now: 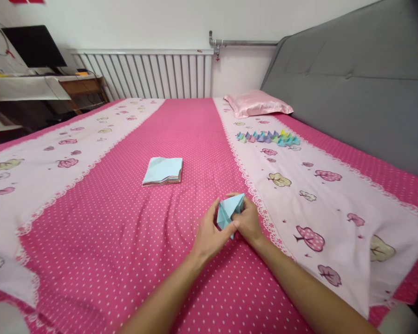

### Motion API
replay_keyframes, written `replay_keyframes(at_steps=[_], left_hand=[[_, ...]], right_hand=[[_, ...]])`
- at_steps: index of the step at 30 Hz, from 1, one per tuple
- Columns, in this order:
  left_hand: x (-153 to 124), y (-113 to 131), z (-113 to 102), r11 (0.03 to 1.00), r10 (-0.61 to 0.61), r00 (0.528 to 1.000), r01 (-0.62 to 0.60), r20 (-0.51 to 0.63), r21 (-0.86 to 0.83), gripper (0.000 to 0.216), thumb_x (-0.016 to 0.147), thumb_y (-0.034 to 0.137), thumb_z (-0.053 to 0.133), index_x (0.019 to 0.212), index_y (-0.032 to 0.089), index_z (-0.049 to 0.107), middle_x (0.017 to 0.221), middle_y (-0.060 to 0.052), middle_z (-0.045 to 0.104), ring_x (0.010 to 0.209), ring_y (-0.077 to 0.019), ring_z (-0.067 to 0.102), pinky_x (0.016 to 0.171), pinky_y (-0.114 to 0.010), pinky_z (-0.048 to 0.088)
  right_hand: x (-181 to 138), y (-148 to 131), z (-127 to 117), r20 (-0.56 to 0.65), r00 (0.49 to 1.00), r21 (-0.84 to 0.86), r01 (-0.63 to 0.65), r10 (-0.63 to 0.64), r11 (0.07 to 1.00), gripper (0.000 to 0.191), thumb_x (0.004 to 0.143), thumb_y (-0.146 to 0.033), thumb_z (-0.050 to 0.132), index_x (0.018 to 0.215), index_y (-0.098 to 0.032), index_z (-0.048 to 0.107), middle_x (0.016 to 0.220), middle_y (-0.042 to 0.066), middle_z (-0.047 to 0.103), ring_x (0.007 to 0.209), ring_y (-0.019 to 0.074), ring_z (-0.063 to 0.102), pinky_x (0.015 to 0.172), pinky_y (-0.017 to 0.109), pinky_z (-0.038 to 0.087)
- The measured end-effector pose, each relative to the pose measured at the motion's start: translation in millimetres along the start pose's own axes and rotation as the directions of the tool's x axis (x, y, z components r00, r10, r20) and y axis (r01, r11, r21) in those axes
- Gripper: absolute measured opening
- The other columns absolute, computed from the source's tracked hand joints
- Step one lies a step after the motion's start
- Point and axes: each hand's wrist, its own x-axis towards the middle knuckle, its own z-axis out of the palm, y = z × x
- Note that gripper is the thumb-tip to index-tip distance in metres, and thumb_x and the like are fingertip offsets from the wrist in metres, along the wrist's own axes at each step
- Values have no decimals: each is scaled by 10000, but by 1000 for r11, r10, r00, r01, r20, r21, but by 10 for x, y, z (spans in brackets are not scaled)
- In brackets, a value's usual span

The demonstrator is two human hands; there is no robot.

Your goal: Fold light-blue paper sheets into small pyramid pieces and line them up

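A light blue folded paper piece [229, 212] sits between both my hands, just above the pink dotted bedsheet [125, 241]. My left hand [211, 234] pinches its lower left side with thumb and fingers closed on it. My right hand [248, 221] grips its right side, fingers curled around the paper. A stack of square paper sheets [163, 170], light blue on top, lies on the bed beyond my hands to the left. A row of several finished folded paper shapes [269, 137] in pastel colours lies farther off to the right, near the pillow.
A pink satin pillow [257, 103] rests by the grey padded headboard [351, 79] on the right. A white radiator [149, 74] lines the far wall. A desk with a dark monitor [35, 46] stands at the far left.
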Motion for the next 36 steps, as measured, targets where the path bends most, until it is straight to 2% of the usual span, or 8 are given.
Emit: replay_keyframes(at_steps=[2,9,15,23,26,30,34,36], left_hand=[[-27,-6,14,997,40,999,-40,-2,65,671,549,265,780,1173,180,550,1275,-122,521,1180,-289,458,1006,-382,330],[10,-16,-13,980,124,992,-121,-4,159,439,753,138,527,1182,225,558,1247,-63,559,1174,-218,477,1033,-361,291],[135,-99,-146,964,140,990,-144,33,224,510,693,21,428,1117,231,617,1137,-45,634,1055,-217,562,966,-380,370],[241,-96,-282,883,218,976,-195,-5,428,424,669,6,485,930,255,708,1106,-54,649,1087,-236,550,1009,-405,338],[256,-127,-324,848,207,977,-208,57,488,393,694,44,505,936,284,700,1095,-26,657,1139,-240,511,1027,-419,320],[251,-138,-397,789,211,966,-259,150,557,371,728,87,496,996,270,677,1116,-35,650,1226,-241,433,1053,-430,282],[200,-32,-484,640,178,925,-368,335,675,431,725,98,495,1125,212,610,1230,-78,576,1257,-237,398,1078,-415,224],[174,43,-515,598,144,910,-394,389,698,431,738,150,513,1160,199,582,1270,-91,542,1267,-250,384,1086,-427,186]], right_hand=[[-16,5,9,24,1000,-2,5,-5,1000,301,641,-180,617,941,-200,632,737,-9,646,593,132,566,557,239,459],[19,-24,1,116,989,-30,95,-91,995,332,667,-144,580,980,-222,658,981,32,675,892,197,627,796,331,492],[97,-43,-83,250,963,-58,118,-100,991,390,638,-76,507,943,-240,688,955,16,695,886,201,632,819,359,483],[171,21,-166,384,898,-284,335,-214,898,493,669,-16,433,982,-296,691,988,-5,690,949,191,598,888,390,443],[185,30,-189,458,866,-407,403,-199,819,509,701,-7,433,1008,-331,677,1033,-23,682,972,201,576,875,409,451],[152,-3,-229,568,800,-433,489,-191,757,482,770,-67,467,1148,-339,596,1163,-15,624,1083,217,519,920,445,432],[83,-70,-303,679,718,-387,528,-153,756,526,782,-277,586,1294,-280,462,1345,36,467,1264,272,368,1038,510,296],[62,-93,-334,725,684,-381,502,-86,777,556,809,-381,559,1333,-276,403,1406,43,375,1314,287,287,1060,522,244]])
